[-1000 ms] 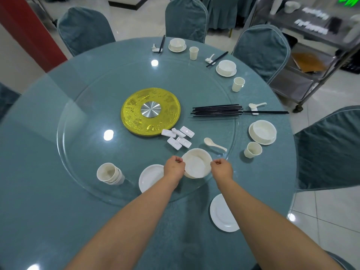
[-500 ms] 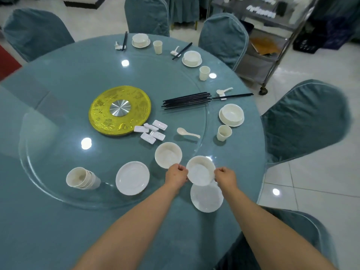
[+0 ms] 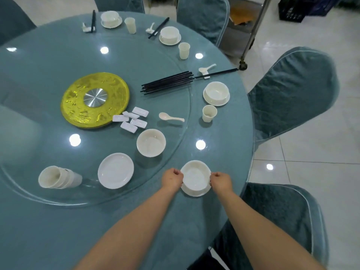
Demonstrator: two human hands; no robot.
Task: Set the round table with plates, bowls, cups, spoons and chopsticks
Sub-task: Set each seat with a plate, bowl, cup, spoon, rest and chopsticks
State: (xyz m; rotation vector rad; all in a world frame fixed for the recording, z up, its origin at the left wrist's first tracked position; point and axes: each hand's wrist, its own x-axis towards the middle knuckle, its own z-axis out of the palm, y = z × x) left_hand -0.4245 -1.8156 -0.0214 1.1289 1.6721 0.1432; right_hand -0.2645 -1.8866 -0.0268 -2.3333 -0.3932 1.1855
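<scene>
Now you have the bowl [image 3: 195, 177] between both hands: your left hand [image 3: 171, 179] has curled fingers pinching its left rim and your right hand [image 3: 221, 181] grips the right rim the same way. It sits over the small plate [image 3: 191, 192] at the near edge of the worktop [image 3: 58, 230], and only a sliver of that plate shows beneath it; whether the bowl has fully touched down cannot be told from this angle. To finish the step well, I would lower it straight, keep the rim level, and check that an even ring of plate shows all round before you let go. Release both sides together so the bowl does not slide off centre on the smooth glaze. The finished setting [image 3: 216, 93] further round to your right, a bowl on its plate with a cup [image 3: 209, 113] just beside it, looks like a fair model to copy. This place will probably want a cup from the stacked cups [image 3: 58, 177] on the glass turntable [image 3: 29, 191], the loose spoon [image 3: 170, 117], a rest from the white rests [image 3: 132, 119], and a pair from the bundle of chopsticks [image 3: 167, 82]. The spare bowl [image 3: 151, 142] and spare plate [image 3: 115, 170] sit near your left hand on the turntable, so mind your forearm when you reach across.
</scene>
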